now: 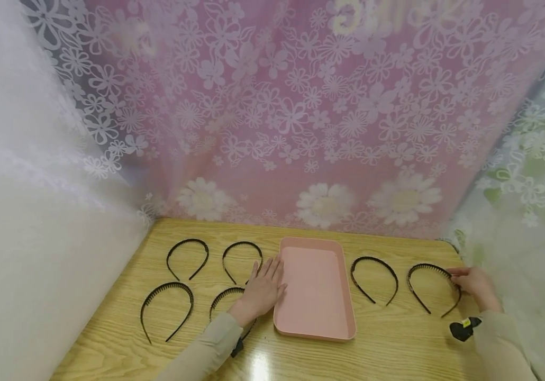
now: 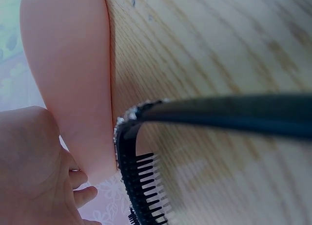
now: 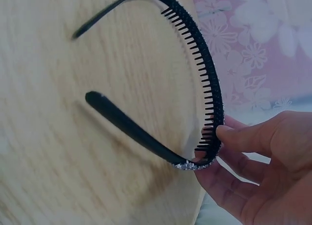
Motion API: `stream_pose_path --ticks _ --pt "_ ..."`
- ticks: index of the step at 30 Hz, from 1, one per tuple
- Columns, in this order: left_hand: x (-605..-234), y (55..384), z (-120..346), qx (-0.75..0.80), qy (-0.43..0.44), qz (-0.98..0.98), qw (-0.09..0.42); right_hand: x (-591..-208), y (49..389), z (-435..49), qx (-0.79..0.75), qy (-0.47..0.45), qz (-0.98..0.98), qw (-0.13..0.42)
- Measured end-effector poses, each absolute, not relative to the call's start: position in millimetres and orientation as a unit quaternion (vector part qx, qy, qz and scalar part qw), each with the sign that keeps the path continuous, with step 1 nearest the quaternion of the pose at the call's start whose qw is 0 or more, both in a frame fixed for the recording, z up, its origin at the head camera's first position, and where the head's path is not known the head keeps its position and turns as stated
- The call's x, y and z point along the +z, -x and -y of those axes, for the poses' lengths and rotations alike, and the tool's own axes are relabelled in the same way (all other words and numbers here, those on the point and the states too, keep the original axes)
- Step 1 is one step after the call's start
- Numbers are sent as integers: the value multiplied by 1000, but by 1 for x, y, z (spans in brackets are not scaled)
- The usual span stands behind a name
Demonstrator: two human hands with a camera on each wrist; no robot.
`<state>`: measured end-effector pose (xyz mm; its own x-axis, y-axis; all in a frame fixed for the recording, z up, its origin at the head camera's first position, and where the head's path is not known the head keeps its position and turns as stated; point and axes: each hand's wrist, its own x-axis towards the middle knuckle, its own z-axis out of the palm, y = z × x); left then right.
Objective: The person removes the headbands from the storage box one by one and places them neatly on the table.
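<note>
My right hand (image 1: 478, 288) pinches a black toothed headband (image 1: 428, 265) by its right side, at the far right of the table. In the right wrist view, thumb and fingers grip the headband (image 3: 208, 84) near one bend, where sparkly trim runs along its outer face. My left hand (image 1: 263, 290), fingers straight, rests along the left edge of a pink tray (image 1: 314, 291). Below that hand another toothed headband (image 1: 227, 291) lies partly hidden by the wrist. The left wrist view shows that headband (image 2: 127, 161) close up, beside the tray's outer wall (image 2: 73, 64).
One headband (image 1: 372, 259) lies just right of the tray. To the left are more headbands: two at the back, (image 1: 188, 241) among them, and one in front (image 1: 167, 284). A patterned curtain (image 1: 301, 132) hangs behind the wooden table (image 1: 387, 349), with pale sheeting at both sides.
</note>
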<state>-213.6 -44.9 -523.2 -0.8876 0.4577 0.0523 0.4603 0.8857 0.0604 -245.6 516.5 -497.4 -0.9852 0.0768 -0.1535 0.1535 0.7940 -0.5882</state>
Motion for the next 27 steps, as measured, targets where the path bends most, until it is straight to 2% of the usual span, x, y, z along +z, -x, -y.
stream_pose_path --ticks 16,27 --pt "-522 213 44 -33 237 971 24 -501 237 -513 -278 -49 -958 48" --pt "-521 213 45 -28 240 970 27 -498 238 -509 -276 -63 -959 -30"
